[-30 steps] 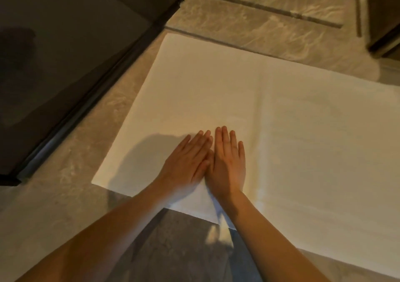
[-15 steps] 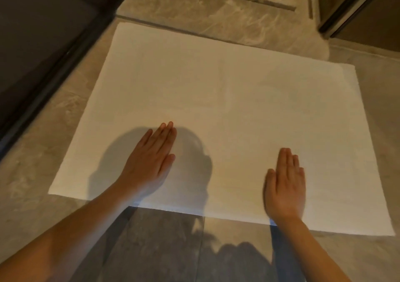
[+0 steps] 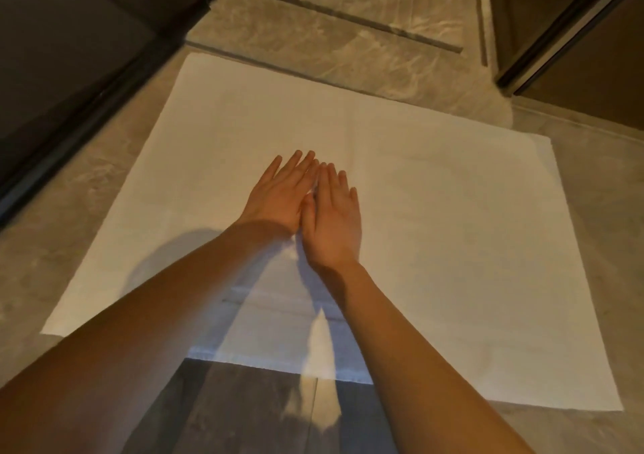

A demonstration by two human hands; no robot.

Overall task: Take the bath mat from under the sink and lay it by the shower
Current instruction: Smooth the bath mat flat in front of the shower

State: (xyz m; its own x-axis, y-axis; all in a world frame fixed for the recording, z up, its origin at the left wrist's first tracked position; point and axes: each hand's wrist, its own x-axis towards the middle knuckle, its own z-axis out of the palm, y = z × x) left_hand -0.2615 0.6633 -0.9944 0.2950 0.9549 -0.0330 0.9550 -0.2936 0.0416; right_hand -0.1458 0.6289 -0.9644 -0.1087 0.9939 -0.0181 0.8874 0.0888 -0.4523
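Since the bath mat [image 3: 453, 244] lies spread flat on the tiled floor [image 3: 45, 244], with its far edge just beside a strip of pale veined stone [image 3: 383, 56], the laying looks all but done. The left hand [image 3: 278, 195] and right hand [image 3: 332, 220] rest on the middle of the mat, side by side and touching. Their fingers are straight and their palms are down, and they grip nothing. That flat press suits smoothing the cloth, not carrying it. A long dark slot [image 3: 348, 16] crosses the stone strip and is probably the shower drain, though the view crops it. A dark panel [image 3: 69, 70] flanks the mat on the left and a dark door frame [image 3: 557, 35] on the right. No container shows.
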